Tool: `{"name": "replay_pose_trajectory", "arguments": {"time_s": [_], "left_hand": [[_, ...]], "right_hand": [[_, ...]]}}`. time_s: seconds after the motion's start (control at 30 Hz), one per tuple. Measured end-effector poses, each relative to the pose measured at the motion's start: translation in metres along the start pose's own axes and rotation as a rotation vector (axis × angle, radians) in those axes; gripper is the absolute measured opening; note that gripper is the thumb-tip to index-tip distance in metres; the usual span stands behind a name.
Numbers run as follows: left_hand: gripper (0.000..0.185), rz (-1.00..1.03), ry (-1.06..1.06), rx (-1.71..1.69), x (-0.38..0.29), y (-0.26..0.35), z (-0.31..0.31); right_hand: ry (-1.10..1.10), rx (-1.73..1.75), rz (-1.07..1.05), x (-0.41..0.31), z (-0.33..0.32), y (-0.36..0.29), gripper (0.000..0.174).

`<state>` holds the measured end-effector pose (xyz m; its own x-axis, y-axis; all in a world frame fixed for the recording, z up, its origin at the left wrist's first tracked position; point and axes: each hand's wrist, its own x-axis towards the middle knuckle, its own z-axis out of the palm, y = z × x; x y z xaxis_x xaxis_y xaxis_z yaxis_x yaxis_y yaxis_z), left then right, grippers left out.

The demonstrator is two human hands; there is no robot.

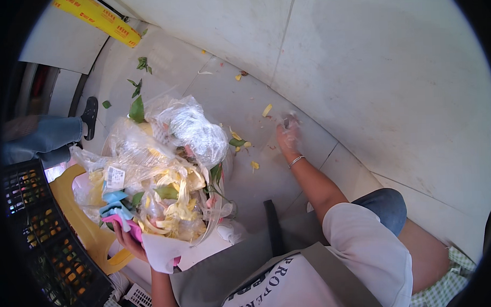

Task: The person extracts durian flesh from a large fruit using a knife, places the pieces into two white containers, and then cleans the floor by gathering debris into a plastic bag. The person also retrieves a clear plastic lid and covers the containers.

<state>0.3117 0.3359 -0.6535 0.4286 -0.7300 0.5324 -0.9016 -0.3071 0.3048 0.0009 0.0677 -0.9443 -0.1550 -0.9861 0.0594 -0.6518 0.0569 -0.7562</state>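
A waste bin (163,247), piled high with rubbish, stands in front of me. My left hand (129,240) grips its near left side, where a pink sheet (130,228) and light blue pieces (115,206) stick out. Crumpled clear plastic film (198,130), yellow fruit peels (178,216) and green leaves (137,109) fill the top. My right hand (288,133) reaches down close to the floor beyond the bin, beside the wall. It is motion-blurred; something dark and clear shows at its fingers, but I cannot tell whether it is held.
Leaves (143,64) and peel scraps (267,110) litter the tiled floor (250,185). On the left are a yellow plastic stool (75,208), black crates (50,241) of orange fruit and another person's leg (54,131). A yellow cling-wrap box (99,18) lies at top left. A pale wall panel (373,88) bounds the right.
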Motion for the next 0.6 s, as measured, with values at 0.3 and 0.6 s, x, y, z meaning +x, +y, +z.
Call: {"name": "replay_pose_trajectory", "arguments": {"time_s": [0.3,0.6], "left_hand": [[0.051,-0.084,-0.084,0.068,-0.002,-0.002,-0.010],[0.051,-0.136,-0.109,0.011,-0.009,-0.006,-0.015]], "right_hand": [[-0.044,-0.093,-0.121,0.011,0.057,-0.021,0.060],[-0.983,-0.512,-0.880,-0.015,0.005,-0.054,0.080]]}}
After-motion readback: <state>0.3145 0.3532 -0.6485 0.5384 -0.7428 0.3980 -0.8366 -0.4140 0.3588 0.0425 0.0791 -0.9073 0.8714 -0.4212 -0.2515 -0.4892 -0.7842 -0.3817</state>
